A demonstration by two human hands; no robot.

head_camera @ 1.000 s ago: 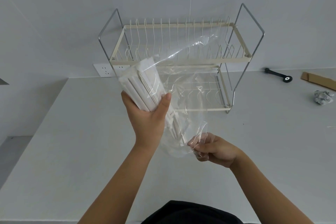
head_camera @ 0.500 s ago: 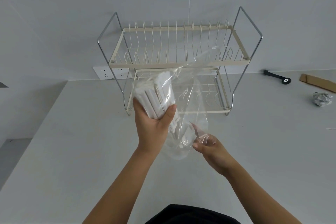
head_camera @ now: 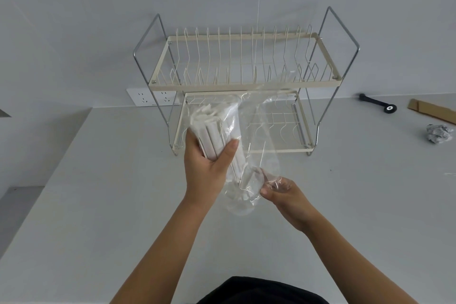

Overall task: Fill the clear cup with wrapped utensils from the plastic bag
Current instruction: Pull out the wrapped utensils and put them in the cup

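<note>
Nearest, at six o'clock, a dark garment edge [head_camera: 261, 291] shows at the bottom of the view; both forearms reach up from it over the pale grey countertop [head_camera: 98, 205]. The right hand [head_camera: 283, 192], at about five o'clock from centre, pinches a crumpled fold of the thin transparent plastic bag [head_camera: 256, 136] between thumb and curled fingers; the left hand [head_camera: 209, 168], just at its ten o'clock, wraps thumb and fingers around the bundle of white paper-wrapped utensils [head_camera: 212, 131], apparently gripping them through the film.

The bundle's long axis runs from about five o'clock, low near the right hand, up to eleven o'clock, its upper ends fanned above the left fist; the lower ends seem to sit inside a clear round cup [head_camera: 240, 201] between the two hands, though film and cup are hard to tell apart there. The left hand carries the load, so it is the one placed to slide the utensils along that axis; the right need only steady or strip the bag.

Beyond, at twelve o'clock, stands a two-tier cream wire dish rack [head_camera: 237, 84]; a white wall socket [head_camera: 150, 97] sits at its ten o'clock. Far at three o'clock lie a black-handled tool [head_camera: 377, 102], a brown cardboard strip [head_camera: 429, 111] and a crumpled foil ball [head_camera: 440, 133].
</note>
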